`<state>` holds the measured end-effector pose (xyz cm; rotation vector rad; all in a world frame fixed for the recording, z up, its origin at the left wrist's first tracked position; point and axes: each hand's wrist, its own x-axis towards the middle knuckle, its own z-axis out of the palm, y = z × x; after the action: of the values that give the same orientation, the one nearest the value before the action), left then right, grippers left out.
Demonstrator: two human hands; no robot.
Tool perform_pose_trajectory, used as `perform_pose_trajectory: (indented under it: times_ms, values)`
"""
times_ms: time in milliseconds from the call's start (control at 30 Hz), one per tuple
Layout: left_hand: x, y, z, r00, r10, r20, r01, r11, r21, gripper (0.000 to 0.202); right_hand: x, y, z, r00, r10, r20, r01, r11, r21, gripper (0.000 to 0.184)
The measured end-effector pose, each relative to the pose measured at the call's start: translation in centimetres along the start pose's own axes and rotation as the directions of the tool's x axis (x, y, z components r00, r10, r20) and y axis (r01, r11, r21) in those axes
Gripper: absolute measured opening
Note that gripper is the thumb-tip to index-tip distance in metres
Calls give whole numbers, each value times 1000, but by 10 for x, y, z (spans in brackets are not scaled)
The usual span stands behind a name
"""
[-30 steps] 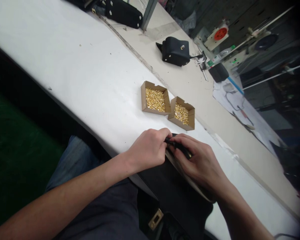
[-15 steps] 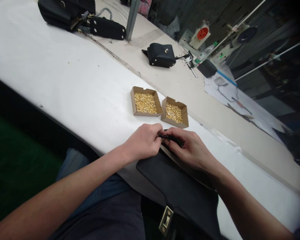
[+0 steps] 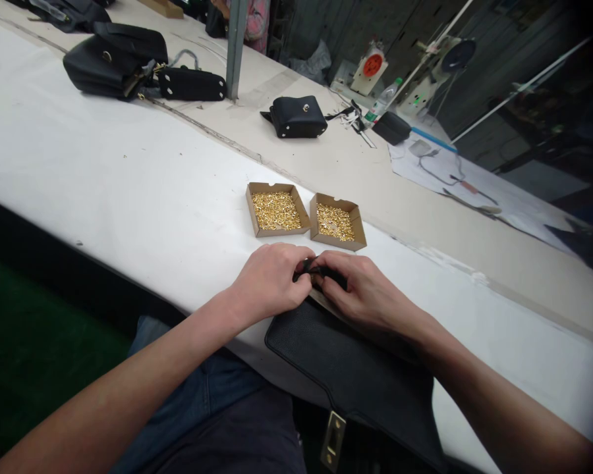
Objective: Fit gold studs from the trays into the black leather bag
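Observation:
A black handbag [image 3: 356, 368] lies across the near table edge, its flap hanging toward my lap with a gold clasp plate [image 3: 333, 440] at the flap's edge. At the bag's far end my left hand [image 3: 277, 276] is closed, thumb and fingers pinching a small black strap piece. Facing it, my right hand [image 3: 358, 283] grips the dark edge of the bag beside that piece. The fingertips of both hands nearly meet, and they partly hide what lies between them. Just beyond stand a left cardboard box [image 3: 282, 232] and a right cardboard box [image 3: 340, 243], both holding small gold metal parts.
On the long white table [image 3: 128, 197] a small black bag [image 3: 299, 117] sits farther back. More black bags [image 3: 103, 62] lie at the far left near a metal post [image 3: 234, 49]. A plastic bottle [image 3: 383, 102] and sewing machines stand behind. Another person's pink sleeve [image 3: 257, 23] shows at the back.
The view has turned slightly, so the table and boxes appear shifted left. Both hands stay at the bag's end, with the fingers' gap showing a little more of the black piece.

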<state>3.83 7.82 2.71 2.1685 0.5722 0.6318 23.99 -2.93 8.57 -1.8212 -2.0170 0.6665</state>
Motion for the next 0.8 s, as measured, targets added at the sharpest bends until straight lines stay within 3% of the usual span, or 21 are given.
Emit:
perform_pose_trajectory:
  times_ms: [100, 200, 400, 633, 800]
  values:
    - [-3, -1, 0, 996, 89, 23, -90, 994, 58, 68, 0, -1, -2, 1000, -11, 14, 11, 1000, 0, 18]
    - [-2, -2, -1, 978, 176, 109, -187, 978, 94, 78, -3, 2, -1, 1000, 6, -16, -6, 1000, -17, 16]
    - [6, 8, -11, 963, 181, 202, -197, 978, 65, 75, -12, 10, 8, 993, 69, -95, -57, 990, 128, 20]
    - [20, 21, -14, 965, 148, 215, -178, 976, 128, 60, -14, 9, 9, 983, 184, -15, -157, 874, 460, 25]
    - [22, 24, -13, 971, 100, 215, -147, 966, 213, 30, -17, 16, 15, 958, 288, 1, -265, 879, 396, 25]
